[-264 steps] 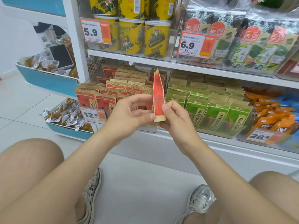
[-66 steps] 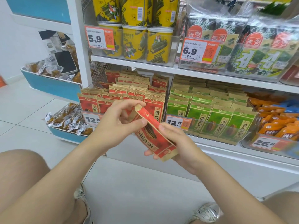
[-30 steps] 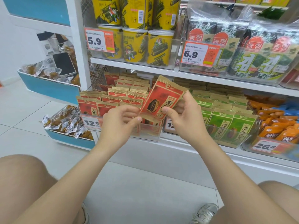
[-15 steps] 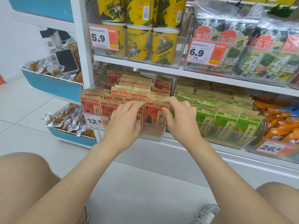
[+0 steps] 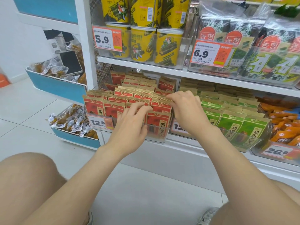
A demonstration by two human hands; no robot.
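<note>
A person is crouching on a pale tiled floor, facing a white shop shelf [image 5: 162, 67] with both bare arms reaching forward; on the level above, yellow tubs [image 5: 142, 44] and seaweed packs [image 5: 267, 59] are standing in clear trays; on the lower level, green packets [image 5: 233, 125] are filling the tray to the right. The work is happening in a clear bin [image 5: 155, 135] at centre, where red packets [image 5: 113, 109] are standing upright in tight rows, with one front packet [image 5: 158, 122] sitting lower, just behind the bin's front wall; a price tag [image 5: 99, 122] reading 12.8 is clipped to the bin's left front.

The left hand [image 5: 131, 125] is lying loosely spread, gripping nothing, its fingertips resting on the packet tops in the front rows; the right hand [image 5: 186, 111] is bending its fingers over the top edges at the bin's right side, and whether it is pinching a packet cannot be told, the thumb being hidden.

The step in hand looks like squaring the red rows; the next move is probably calling for light, even pressure along the tops, nudging leaning packets upright without creasing them.
</note>
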